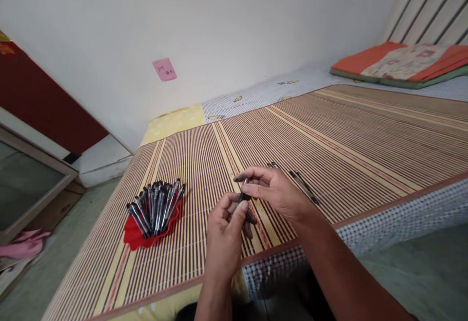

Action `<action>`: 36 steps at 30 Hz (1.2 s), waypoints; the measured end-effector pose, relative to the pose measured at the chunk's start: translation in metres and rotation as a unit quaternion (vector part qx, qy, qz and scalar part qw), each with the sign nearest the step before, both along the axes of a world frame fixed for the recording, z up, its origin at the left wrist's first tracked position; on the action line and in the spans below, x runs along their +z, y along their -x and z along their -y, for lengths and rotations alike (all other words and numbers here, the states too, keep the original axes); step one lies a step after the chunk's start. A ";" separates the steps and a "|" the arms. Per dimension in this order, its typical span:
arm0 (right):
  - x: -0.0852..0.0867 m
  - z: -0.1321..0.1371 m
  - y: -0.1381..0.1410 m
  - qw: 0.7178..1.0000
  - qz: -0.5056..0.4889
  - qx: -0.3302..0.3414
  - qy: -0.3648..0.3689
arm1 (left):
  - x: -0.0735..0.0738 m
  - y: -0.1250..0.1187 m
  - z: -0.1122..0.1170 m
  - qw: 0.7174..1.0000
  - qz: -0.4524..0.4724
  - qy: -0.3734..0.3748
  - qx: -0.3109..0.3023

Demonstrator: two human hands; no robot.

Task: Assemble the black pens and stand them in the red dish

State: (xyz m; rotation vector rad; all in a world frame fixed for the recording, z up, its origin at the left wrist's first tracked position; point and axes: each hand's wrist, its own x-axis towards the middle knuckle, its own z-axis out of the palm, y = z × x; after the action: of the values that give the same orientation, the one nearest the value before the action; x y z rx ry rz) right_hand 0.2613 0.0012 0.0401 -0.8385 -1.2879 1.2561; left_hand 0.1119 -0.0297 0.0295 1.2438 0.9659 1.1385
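Note:
Over the striped mat, my left hand [227, 221] is closed around a dark pen [244, 195], with the thumb pressed on its side. The pen points upward and its light, narrow tip shows at the top. My right hand [276, 192] pinches the pen near that tip between thumb and fingers; the fingers partly hide it. Fingertips of both hands look dark-stained. Left of my hands, several black-and-clear pens [155, 209] lie in a pile on a red scalloped tray [133, 236]. Some loose pens [304, 187] lie behind and beyond my right wrist.
A striped bamboo mat [193, 165] covers the bed, over checked and yellow sheets. Folded orange and floral bedding [402, 63] rests at the far right. A pink note [164, 69] is on the wall. Pink cloth [24, 245] lies low at the left, beside a framed glass panel [29, 179].

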 end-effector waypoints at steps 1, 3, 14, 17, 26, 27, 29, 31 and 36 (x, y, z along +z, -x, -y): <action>0.001 0.001 0.000 1.000 -0.002 0.009 -0.005 | -0.001 0.001 -0.001 1.000 0.019 0.013 -0.016; 0.001 0.002 -0.001 1.000 -0.011 0.015 -0.009 | -0.003 0.002 -0.002 0.997 0.048 0.036 -0.041; -0.001 0.001 0.002 0.999 -0.035 -0.008 0.011 | -0.008 0.004 -0.006 0.999 0.034 0.018 -0.031; 0.000 0.001 0.004 0.999 -0.036 -0.014 0.022 | -0.008 0.003 -0.007 1.000 0.006 -0.005 0.003; -0.010 -0.005 0.013 0.996 -0.075 -0.036 0.043 | -0.006 0.003 -0.006 0.981 -0.120 -0.096 0.119; -0.010 -0.006 0.015 0.996 -0.076 -0.036 0.043 | -0.006 0.004 -0.007 0.975 -0.138 -0.111 0.134; -0.012 -0.008 0.016 0.996 -0.073 -0.036 0.040 | -0.007 0.005 -0.008 0.964 -0.169 -0.138 0.152; -0.014 -0.010 0.019 0.996 -0.070 -0.036 0.037 | -0.007 0.006 -0.010 0.958 -0.188 -0.150 0.155; -0.025 -0.016 0.021 0.998 -0.024 -0.040 0.039 | -0.011 0.013 -0.016 0.983 -0.115 -0.069 0.127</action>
State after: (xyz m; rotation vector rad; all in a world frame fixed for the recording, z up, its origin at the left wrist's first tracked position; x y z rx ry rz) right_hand 0.2399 0.0176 0.0151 -0.9016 -1.1626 1.2624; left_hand 0.0988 -0.0133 0.0189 1.4143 1.2649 1.2971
